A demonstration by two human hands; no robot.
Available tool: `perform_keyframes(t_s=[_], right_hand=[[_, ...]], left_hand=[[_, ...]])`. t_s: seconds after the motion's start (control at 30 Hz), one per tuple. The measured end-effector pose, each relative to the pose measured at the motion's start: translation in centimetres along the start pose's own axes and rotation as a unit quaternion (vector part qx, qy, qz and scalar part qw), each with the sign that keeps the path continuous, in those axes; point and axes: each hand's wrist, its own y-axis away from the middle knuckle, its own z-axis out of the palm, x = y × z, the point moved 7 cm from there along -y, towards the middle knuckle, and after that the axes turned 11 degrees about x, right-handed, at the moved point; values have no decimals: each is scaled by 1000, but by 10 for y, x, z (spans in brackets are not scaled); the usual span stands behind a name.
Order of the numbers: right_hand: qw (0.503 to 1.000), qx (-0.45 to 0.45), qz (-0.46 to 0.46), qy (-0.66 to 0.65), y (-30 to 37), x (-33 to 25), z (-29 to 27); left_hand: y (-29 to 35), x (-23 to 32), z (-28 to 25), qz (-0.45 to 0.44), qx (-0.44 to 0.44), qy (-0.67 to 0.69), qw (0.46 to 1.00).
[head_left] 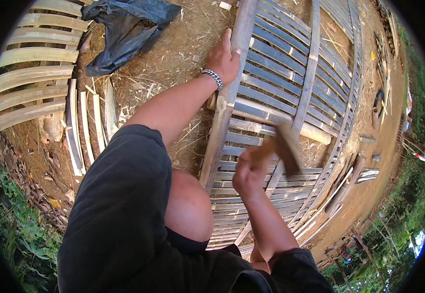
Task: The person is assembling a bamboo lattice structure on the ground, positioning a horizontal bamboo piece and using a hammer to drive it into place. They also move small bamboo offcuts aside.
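While bracing the left hand (222, 61) against the left rail (232, 88) of a bamboo lattice (273, 73), holds a wooden-handled tool (288, 149) in the right hand (249, 176).

Has the left hand partly open, one finger stretched along the rail's edge, thumb at its top; can't tell how the other fingers sit. Wears a chain bracelet (214, 77) on that wrist.

Has the right hand closed round the handle in a fist, in front of the slats. Ends in a dark, flat head on the tool side, blurred; can't tell hatchet from hammer, nor whether touching anything below.

Re lattice: runs from the top of view down past the right forearm, over bare soil (188, 29), with gaps between dark slats. Includes a long middle rail (310, 63) and a round pole (315, 133) set crosswise, pale at the cut end, partly behind the tool head. Has a bare knee (188, 205) bent near the left rail.

At left: a crumpled black plastic sheet (120, 34) on the soil, a second slatted panel (32, 53) in paler bamboo, loose strips (98, 117) just beside that. Green plants (22, 239) at lower left.
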Motion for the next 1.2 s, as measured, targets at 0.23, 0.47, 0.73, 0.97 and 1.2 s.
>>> perform_keyframes(t_s=[0.23,0.47,0.73,0.97,1.2], right_hand=[[992,31,98,-67,-5,-4,-6],[969,-133,177,112,13,37,27],[987,-101,88,91,4,10,20],[993,-13,113,-20,4,0,3],[970,-69,228,38,15,43,18]], left_hand=[[-1,-3,-3,-1,2,-20,1000],[2,-5,5,11,13,-8,1000],[-1,-5,4,13,12,-19,1000],[-1,-12,4,17,17,-22,999],[-2,-11,1,-8,10,-26,1000]])
